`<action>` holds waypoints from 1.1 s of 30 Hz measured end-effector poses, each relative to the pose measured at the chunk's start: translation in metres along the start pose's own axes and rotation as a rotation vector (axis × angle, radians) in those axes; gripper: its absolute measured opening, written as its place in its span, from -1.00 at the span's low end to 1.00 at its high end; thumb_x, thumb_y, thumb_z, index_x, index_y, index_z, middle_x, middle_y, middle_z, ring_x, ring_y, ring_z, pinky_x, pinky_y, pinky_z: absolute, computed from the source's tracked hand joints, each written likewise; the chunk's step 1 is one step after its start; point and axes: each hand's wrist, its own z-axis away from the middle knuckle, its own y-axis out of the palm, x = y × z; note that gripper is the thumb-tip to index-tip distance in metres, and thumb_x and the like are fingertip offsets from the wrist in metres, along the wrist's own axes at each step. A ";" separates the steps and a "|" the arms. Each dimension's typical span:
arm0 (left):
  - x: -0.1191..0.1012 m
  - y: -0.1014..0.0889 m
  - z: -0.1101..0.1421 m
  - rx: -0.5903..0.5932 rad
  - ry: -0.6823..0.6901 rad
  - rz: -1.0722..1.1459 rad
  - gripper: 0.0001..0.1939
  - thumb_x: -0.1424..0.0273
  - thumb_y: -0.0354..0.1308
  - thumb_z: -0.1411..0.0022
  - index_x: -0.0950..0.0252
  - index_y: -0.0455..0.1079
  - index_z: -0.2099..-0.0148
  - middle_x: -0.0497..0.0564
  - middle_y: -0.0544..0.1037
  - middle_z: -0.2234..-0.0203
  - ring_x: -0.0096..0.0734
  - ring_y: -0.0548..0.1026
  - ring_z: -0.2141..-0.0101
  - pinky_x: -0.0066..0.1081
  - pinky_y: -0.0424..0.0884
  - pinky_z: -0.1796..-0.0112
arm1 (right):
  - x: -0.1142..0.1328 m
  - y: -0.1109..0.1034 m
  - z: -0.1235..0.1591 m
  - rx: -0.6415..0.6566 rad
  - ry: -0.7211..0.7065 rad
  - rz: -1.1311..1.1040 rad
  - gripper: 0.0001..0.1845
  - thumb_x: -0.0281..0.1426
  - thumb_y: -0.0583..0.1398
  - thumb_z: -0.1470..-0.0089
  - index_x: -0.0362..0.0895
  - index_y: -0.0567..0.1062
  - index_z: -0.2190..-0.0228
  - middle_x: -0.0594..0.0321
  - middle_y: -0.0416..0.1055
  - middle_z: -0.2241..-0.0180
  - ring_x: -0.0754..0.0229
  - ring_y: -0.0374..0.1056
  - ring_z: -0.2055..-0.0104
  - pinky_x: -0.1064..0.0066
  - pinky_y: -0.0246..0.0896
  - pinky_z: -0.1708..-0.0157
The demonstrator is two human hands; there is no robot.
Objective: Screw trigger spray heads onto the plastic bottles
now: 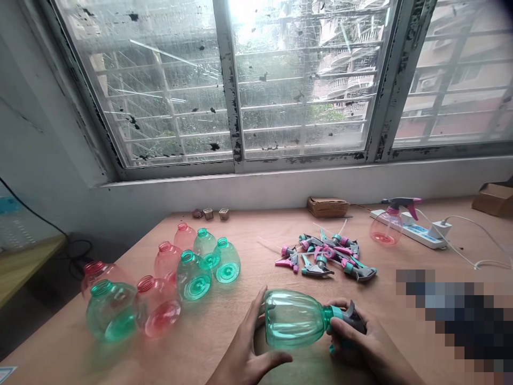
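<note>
A clear green plastic bottle (292, 321) lies on its side on the wooden table (248, 240), close to me. My left hand (244, 347) cups its base, with thumb and fingers wrapped around it. My right hand (356, 342) grips the grey and teal spray head (347, 315) sitting on the bottle's neck. A pile of loose pink, teal and grey spray heads (328, 255) lies just beyond. At the left stand several open pink and green bottles (160, 278) without heads.
A pink bottle with its spray head fitted (388, 224) stands at the back right beside a white power strip (420, 231) with a cable. A small brown box (327, 206) and three tiny cubes (210, 214) sit by the wall under the window. A blurred patch covers the right foreground.
</note>
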 end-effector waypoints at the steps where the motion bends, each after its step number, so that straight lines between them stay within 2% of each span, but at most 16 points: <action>1: 0.002 0.000 0.000 -0.011 0.005 -0.027 0.06 0.31 0.45 -0.09 0.13 -0.13 -0.45 0.09 0.13 -0.39 0.00 0.04 -0.37 -0.20 0.05 -0.34 | 0.000 0.000 0.000 -0.006 0.003 -0.005 -0.42 -0.08 0.46 0.12 -0.14 0.45 0.17 0.33 0.49 0.55 0.19 0.37 0.52 0.42 0.28 0.52; 5: 0.008 -0.002 -0.001 0.007 0.031 -0.101 0.08 0.47 0.36 -0.10 0.13 -0.24 -0.47 0.04 0.04 -0.43 -0.07 -0.05 -0.40 -0.22 -0.07 -0.37 | -0.001 -0.001 0.000 -0.015 0.010 0.028 -0.42 -0.07 0.46 0.13 -0.14 0.46 0.18 0.31 0.51 0.53 0.17 0.40 0.50 0.41 0.28 0.48; 9: 0.007 -0.003 0.001 0.013 -0.039 -0.183 0.28 0.43 0.45 0.02 0.27 -0.41 -0.47 0.15 -0.07 -0.44 -0.10 -0.09 -0.41 -0.21 -0.19 -0.38 | -0.003 -0.003 -0.001 0.032 -0.017 0.133 -0.44 -0.06 0.43 0.09 -0.16 0.47 0.18 0.29 0.51 0.50 0.16 0.40 0.48 0.41 0.27 0.47; 12: 0.003 -0.002 0.002 0.003 -0.072 -0.156 0.18 0.33 0.41 -0.06 0.35 -0.33 -0.46 0.20 -0.05 -0.43 -0.11 -0.05 -0.40 -0.23 -0.16 -0.38 | -0.001 -0.005 -0.001 0.072 -0.068 0.237 -0.47 -0.05 0.39 0.04 -0.16 0.49 0.16 0.31 0.48 0.52 0.16 0.39 0.46 0.40 0.24 0.45; 15: 0.000 -0.001 0.001 -0.025 -0.055 -0.142 0.07 0.35 0.38 -0.09 0.31 -0.21 -0.45 0.14 -0.04 -0.44 -0.14 -0.09 -0.41 -0.28 -0.14 -0.37 | 0.001 -0.007 -0.002 0.092 -0.094 0.299 -0.48 -0.05 0.38 0.02 -0.16 0.50 0.16 0.30 0.48 0.49 0.15 0.38 0.44 0.39 0.25 0.41; 19: 0.000 -0.002 0.001 -0.006 -0.018 -0.151 0.08 0.43 0.34 -0.13 0.23 -0.32 -0.47 0.05 -0.09 -0.46 -0.21 -0.12 -0.42 -0.32 -0.16 -0.38 | 0.002 -0.010 -0.002 0.132 -0.082 0.338 -0.48 -0.04 0.37 0.00 -0.14 0.49 0.14 0.31 0.46 0.49 0.15 0.37 0.43 0.39 0.27 0.40; 22: -0.001 -0.003 0.002 0.011 -0.038 -0.169 0.16 0.42 0.37 -0.09 0.28 -0.39 -0.47 0.09 -0.12 -0.46 -0.17 -0.14 -0.42 -0.30 -0.18 -0.38 | 0.003 -0.010 -0.002 0.121 -0.094 0.342 -0.50 -0.06 0.37 0.00 -0.13 0.49 0.14 0.28 0.49 0.42 0.13 0.39 0.38 0.37 0.31 0.36; 24: -0.004 -0.002 0.002 0.015 -0.052 -0.140 0.16 0.37 0.38 -0.09 0.34 -0.37 -0.46 0.17 -0.05 -0.44 -0.13 -0.12 -0.42 -0.27 -0.12 -0.38 | 0.004 -0.009 -0.002 0.122 -0.105 0.350 -0.51 -0.08 0.38 0.00 -0.12 0.49 0.15 0.25 0.51 0.35 0.11 0.41 0.34 0.36 0.34 0.33; 26: -0.007 -0.001 0.002 0.008 -0.057 -0.103 0.08 0.31 0.37 -0.12 0.36 -0.28 -0.45 0.20 0.09 -0.40 -0.10 -0.07 -0.41 -0.26 -0.03 -0.36 | 0.004 -0.009 -0.002 0.129 -0.113 0.360 -0.52 -0.09 0.38 0.01 -0.12 0.49 0.15 0.22 0.53 0.30 0.10 0.42 0.32 0.35 0.35 0.32; 28: -0.007 0.000 0.002 0.002 -0.056 -0.090 0.04 0.31 0.37 -0.12 0.34 -0.21 -0.44 0.20 0.18 -0.36 -0.08 -0.05 -0.40 -0.25 0.04 -0.35 | 0.003 -0.008 -0.002 0.118 -0.112 0.347 -0.52 -0.09 0.39 0.01 -0.13 0.49 0.16 0.23 0.52 0.33 0.11 0.42 0.35 0.36 0.34 0.34; 31: -0.004 0.001 0.003 -0.002 -0.025 -0.115 0.06 0.35 0.35 -0.14 0.30 -0.28 -0.45 0.17 0.09 -0.41 -0.10 -0.10 -0.41 -0.26 0.06 -0.34 | 0.001 -0.006 -0.002 0.097 -0.069 0.259 -0.48 -0.07 0.40 0.04 -0.14 0.48 0.15 0.31 0.48 0.48 0.14 0.40 0.44 0.38 0.30 0.42; 33: -0.001 0.000 0.003 -0.004 0.008 -0.164 0.04 0.38 0.31 -0.17 0.28 -0.31 -0.46 0.12 -0.05 -0.45 -0.15 -0.16 -0.42 -0.28 -0.01 -0.36 | -0.001 -0.005 -0.002 0.089 -0.049 0.209 -0.45 -0.07 0.41 0.06 -0.14 0.47 0.14 0.34 0.46 0.52 0.15 0.39 0.47 0.39 0.28 0.44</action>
